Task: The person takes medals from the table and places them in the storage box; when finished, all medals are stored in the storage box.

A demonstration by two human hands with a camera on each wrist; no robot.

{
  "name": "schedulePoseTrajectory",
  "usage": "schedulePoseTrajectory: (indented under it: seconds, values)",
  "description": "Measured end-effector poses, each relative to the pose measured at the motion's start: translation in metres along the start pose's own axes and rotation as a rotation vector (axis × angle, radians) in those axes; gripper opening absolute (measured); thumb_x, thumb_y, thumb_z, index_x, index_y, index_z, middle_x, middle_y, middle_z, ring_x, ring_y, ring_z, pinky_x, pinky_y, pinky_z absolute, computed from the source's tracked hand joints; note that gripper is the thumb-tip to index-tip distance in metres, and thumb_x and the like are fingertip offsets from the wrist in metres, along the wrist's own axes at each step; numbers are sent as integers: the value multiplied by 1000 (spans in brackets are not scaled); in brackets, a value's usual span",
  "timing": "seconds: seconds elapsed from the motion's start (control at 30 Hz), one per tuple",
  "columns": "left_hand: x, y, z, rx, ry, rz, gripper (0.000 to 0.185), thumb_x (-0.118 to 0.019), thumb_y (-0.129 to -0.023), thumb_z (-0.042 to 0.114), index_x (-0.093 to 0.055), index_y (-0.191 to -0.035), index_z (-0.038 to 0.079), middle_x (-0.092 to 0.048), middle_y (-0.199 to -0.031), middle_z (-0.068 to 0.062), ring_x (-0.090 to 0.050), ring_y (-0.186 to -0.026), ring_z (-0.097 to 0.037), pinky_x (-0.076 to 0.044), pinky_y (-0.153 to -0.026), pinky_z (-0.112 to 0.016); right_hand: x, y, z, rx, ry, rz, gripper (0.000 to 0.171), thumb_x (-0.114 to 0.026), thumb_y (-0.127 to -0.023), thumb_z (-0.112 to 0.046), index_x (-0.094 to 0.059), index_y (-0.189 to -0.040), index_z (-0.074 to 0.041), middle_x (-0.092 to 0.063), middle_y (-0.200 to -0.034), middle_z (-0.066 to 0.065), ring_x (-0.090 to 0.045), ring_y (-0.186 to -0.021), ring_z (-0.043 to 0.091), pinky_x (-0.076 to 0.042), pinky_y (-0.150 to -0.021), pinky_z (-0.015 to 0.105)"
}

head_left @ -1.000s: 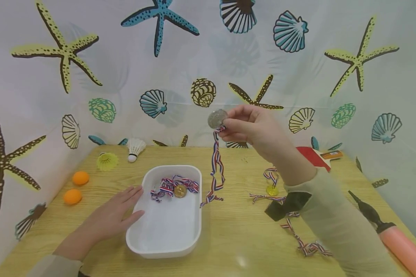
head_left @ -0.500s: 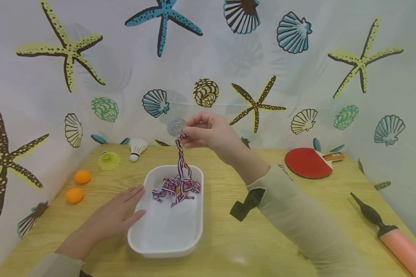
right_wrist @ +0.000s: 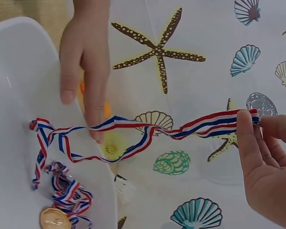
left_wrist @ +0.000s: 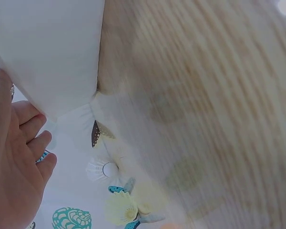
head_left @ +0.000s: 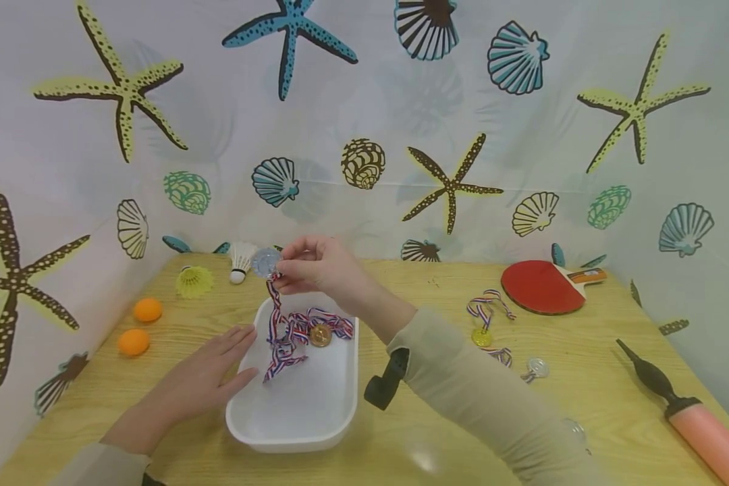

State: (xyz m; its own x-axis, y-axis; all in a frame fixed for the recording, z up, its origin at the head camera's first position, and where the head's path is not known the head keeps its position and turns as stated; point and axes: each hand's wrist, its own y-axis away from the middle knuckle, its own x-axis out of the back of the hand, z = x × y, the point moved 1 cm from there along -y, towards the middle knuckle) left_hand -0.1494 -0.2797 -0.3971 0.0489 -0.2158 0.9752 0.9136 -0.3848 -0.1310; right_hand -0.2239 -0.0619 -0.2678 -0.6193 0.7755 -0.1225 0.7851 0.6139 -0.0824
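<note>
My right hand (head_left: 322,270) pinches a silver medal (head_left: 266,262) near its ribbon end, above the far left corner of a white tub (head_left: 291,439). The medal's red, white and blue ribbon (right_wrist: 133,125) hangs down into the tub. Inside lies a gold medal (head_left: 320,335) with a bunched striped ribbon (head_left: 340,325). My left hand (head_left: 209,374) rests against the tub's left rim with straight fingers, thumb over the edge. In the left wrist view, the left hand (left_wrist: 21,162) touches the tub's outer wall (left_wrist: 52,52).
Right of the tub lie a yellow-gold medal (head_left: 481,337) and a silver one (head_left: 537,368). A red table tennis bat (head_left: 541,287) and a pink hand pump (head_left: 705,432) are farther right. Orange balls (head_left: 148,310) and shuttlecocks (head_left: 241,260) stand on the left.
My right hand has moved left and down with the silver medal, from right of the tub to over it; the ribbon now trails inside. The left hand has stayed at the rim.
</note>
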Motion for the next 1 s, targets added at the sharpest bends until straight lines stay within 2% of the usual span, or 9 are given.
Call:
schedulePoseTrajectory:
  seconds: [0.33,0.63,0.83,1.0]
  values:
    - [2,1,1,-8,1,7,62,-46,-95,42,-38,-138,-2,-33,-143,-17,-29,-130,-38,-25,-104,-53,2,-3,59,-165,117,17,8,-59,-87,3,-56,-93,6,-64,-81,13,-65,-69,19,-55,-72,37]
    - [2,1,1,8,9,-3,64,-46,-94,44,-38,-139,-1,-34,-143,-16,-29,-130,-37,-25,-104,-52,1,1,98,-283,218,-32,5,-59,-86,4,-57,-90,6,-64,-75,12,-65,-66,20,-56,-64,32]
    - [2,1,2,6,9,1,65,-45,-94,46,-37,-139,0,-33,-144,-16,-29,-130,-37,-25,-104,-52,1,4,116,-360,440,-111,5,-63,-84,0,-60,-81,1,-63,-68,9,-63,-58,17,-55,-58,28]
    - [2,2,3,0,8,11,63,-46,-94,44,-38,-138,-1,-34,-143,-16,-29,-130,-37,-25,-104,-52,2,5,125,-402,627,-154,8,-64,-82,1,-62,-75,2,-61,-62,7,-61,-52,15,-54,-53,25]
